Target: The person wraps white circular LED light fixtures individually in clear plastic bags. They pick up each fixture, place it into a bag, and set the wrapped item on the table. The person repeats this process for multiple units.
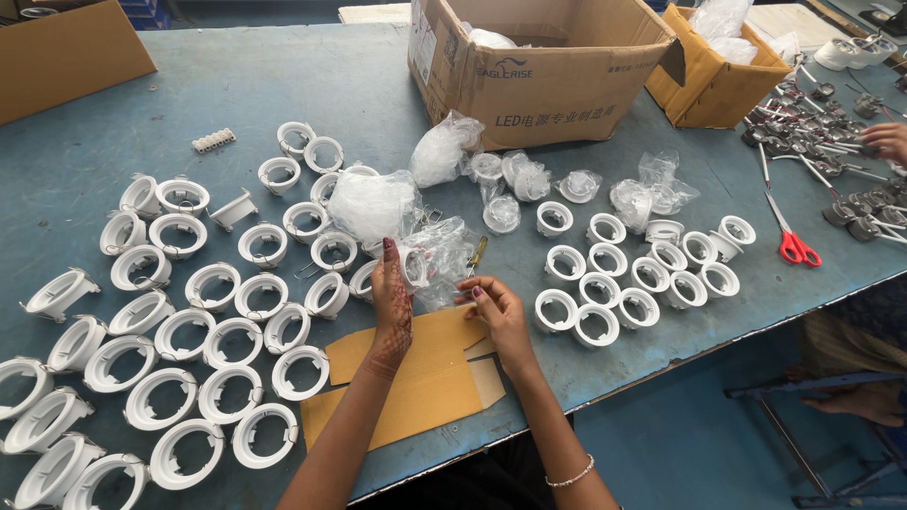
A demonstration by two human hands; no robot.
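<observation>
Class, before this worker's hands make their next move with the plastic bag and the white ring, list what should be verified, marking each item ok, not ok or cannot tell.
1. Both hands on the clear plastic bag: ok; left hand and right hand both touch it.
2. White ring fully out of the bag: cannot tell.
3. Bare spot on the blue table for the next piece: ok.
4. Cardboard sheet lies flat under the hands: ok.
5. Red scissors away from the hands: ok.
6. Co-worker's hand apart from this work: ok, at the far right edge.
</observation>
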